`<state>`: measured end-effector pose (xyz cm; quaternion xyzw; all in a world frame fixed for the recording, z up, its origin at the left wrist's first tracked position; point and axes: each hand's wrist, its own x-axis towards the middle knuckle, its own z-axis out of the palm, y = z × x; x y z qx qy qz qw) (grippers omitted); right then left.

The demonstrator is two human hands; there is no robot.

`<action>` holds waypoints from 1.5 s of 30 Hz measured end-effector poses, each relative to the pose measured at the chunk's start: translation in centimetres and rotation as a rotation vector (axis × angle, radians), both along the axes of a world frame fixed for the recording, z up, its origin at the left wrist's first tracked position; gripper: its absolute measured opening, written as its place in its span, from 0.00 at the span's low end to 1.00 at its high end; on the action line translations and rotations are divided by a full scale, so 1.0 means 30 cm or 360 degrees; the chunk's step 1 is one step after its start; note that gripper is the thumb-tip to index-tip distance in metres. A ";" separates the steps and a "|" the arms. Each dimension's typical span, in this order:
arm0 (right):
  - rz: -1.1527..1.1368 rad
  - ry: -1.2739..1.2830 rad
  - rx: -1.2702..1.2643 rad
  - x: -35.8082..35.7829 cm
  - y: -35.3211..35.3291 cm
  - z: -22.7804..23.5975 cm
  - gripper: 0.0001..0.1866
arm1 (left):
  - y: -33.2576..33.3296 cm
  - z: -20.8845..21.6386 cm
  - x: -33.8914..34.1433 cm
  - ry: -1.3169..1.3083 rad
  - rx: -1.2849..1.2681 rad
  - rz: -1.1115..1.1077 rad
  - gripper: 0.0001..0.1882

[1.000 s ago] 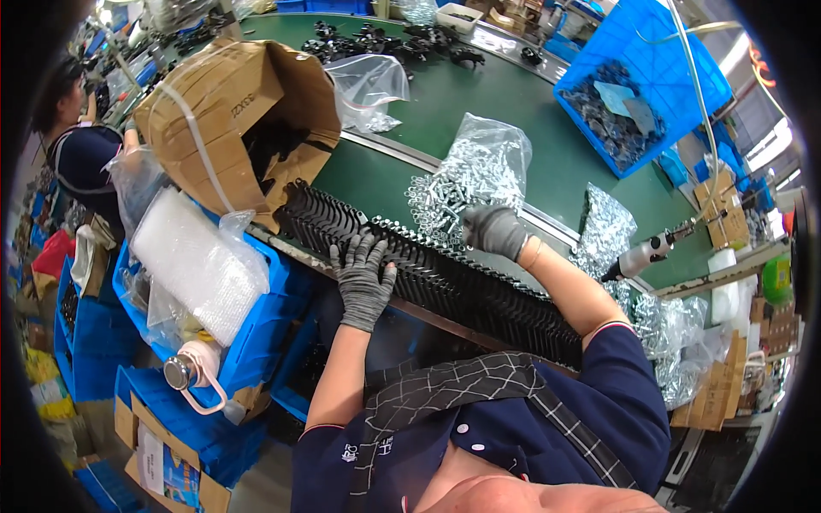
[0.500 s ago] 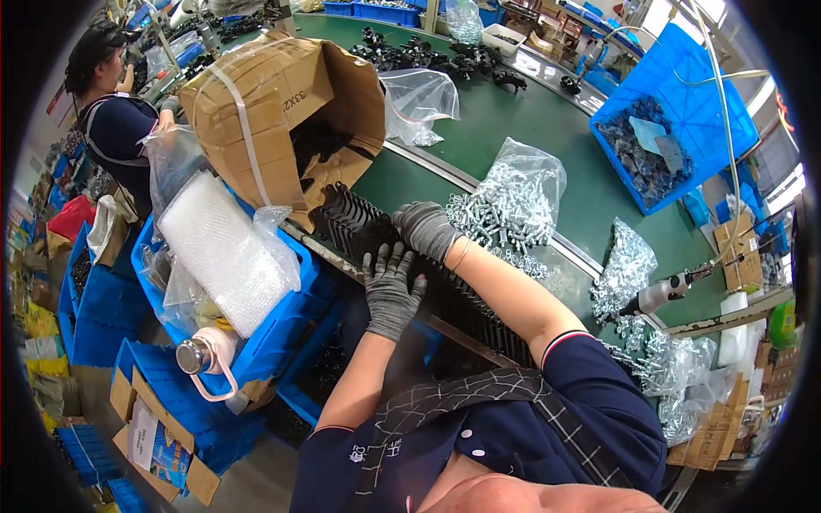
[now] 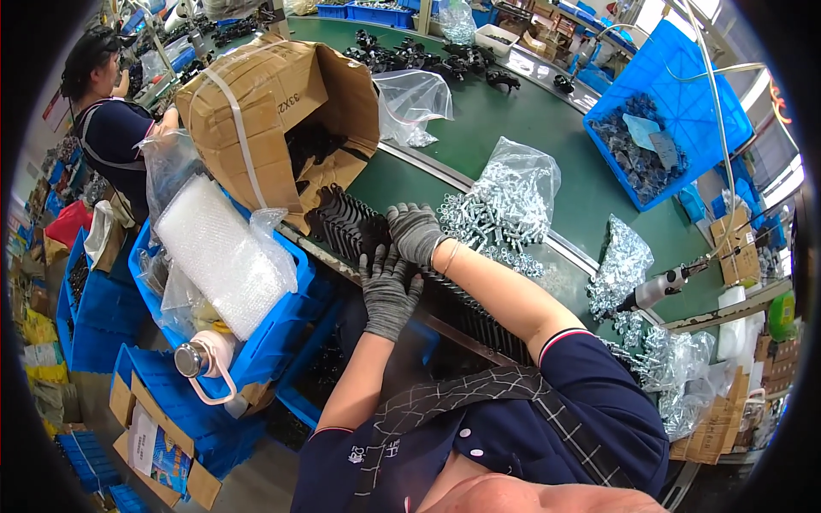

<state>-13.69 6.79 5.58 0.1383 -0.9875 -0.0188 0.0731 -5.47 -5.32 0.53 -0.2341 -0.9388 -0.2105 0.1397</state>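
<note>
The right hand, in a grey striped knit glove [image 3: 415, 232], is now bent over the long row of black, curved, closely stacked parts [image 3: 344, 224], just beside the left hand, in a matching grey glove [image 3: 391, 295]. One second ago it was farther along, at the loose heap of small silvery metal fittings [image 3: 492, 224]; by half a second ago it had already come to the row, and its place there is nearly the same now. Its fingers curl downward, and I cannot tell whether they grip anything. The left hand lies palm down at the row's near side in all three frames, its fingers slightly parted; whether it pinches a part cannot be told.

The row runs along the near edge of the green worktop [image 3: 462, 141], starting by the open brown cardboard box [image 3: 244, 128]. The bare right forearm now crosses over its middle stretch, which lay in plain sight a second ago. The heap spills from a clear plastic bag [image 3: 540, 162] beyond the row, well apart from both hands. The grey-and-black handheld power tool [image 3: 657, 289] lies to the right, untouched throughout.
</note>
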 end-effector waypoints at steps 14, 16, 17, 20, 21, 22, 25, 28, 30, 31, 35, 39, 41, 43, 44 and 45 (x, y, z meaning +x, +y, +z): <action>-0.0175 -0.0388 0.0025 -0.026 -0.019 0.019 0.17 | -0.021 0.061 -0.026 -0.0046 -0.0070 0.0006 0.28; -0.0169 -0.0218 -0.0027 -0.009 -0.023 -0.003 0.18 | -0.024 0.060 -0.033 -0.0038 -0.0084 -0.0025 0.28; -0.0140 -0.0050 -0.0074 0.003 -0.028 -0.016 0.18 | -0.032 0.053 -0.032 -0.0029 -0.0087 -0.0017 0.28; -0.0146 0.0021 -0.0037 -0.008 -0.035 -0.019 0.20 | -0.034 0.050 -0.031 -0.0005 -0.0093 -0.0030 0.28; -0.0159 -0.0082 0.0043 -0.017 -0.035 -0.013 0.21 | -0.030 0.054 -0.030 -0.0001 -0.0114 -0.0023 0.28; -0.0165 -0.0188 0.0123 -0.022 -0.031 -0.005 0.23 | -0.029 0.060 -0.028 0.0001 -0.0133 -0.0010 0.28; -0.0165 -0.0262 -0.0076 -0.007 0.009 0.046 0.24 | -0.026 0.059 -0.028 0.0026 -0.0136 -0.0002 0.29; -0.0231 -0.0439 -0.0273 0.000 0.118 0.135 0.25 | -0.030 0.049 -0.023 0.0064 -0.0100 -0.0008 0.29; -0.0372 -0.0594 -0.0178 0.005 0.255 0.126 0.18 | -0.043 0.038 -0.026 0.0037 -0.0023 -0.0084 0.29; -0.0388 -0.0602 -0.0086 0.012 0.362 0.084 0.16 | -0.038 0.043 -0.028 0.0032 0.0016 -0.0140 0.29; -0.0491 -0.0499 0.0019 0.074 0.481 0.001 0.14 | -0.031 0.022 -0.038 0.0046 0.0066 -0.0108 0.29; -0.0587 -0.0447 -0.0010 0.092 0.488 -0.003 0.14 | -0.023 0.013 -0.039 0.0119 -0.0006 -0.0002 0.28; -0.0623 -0.0448 -0.0028 0.114 0.504 0.009 0.14 | -0.025 0.013 -0.044 0.0118 -0.0022 -0.0015 0.28; -0.0328 -0.0273 -0.0168 0.155 0.541 0.023 0.13 | -0.033 0.007 -0.048 0.0112 -0.0050 -0.0012 0.27; -0.0180 -0.0184 -0.0234 0.173 0.564 0.026 0.13 | -0.033 0.007 -0.048 0.0108 -0.0048 -0.0018 0.27; -0.0185 -0.0187 -0.0232 0.199 0.585 0.026 0.13 | -0.033 0.008 -0.047 0.0101 -0.0054 -0.0017 0.27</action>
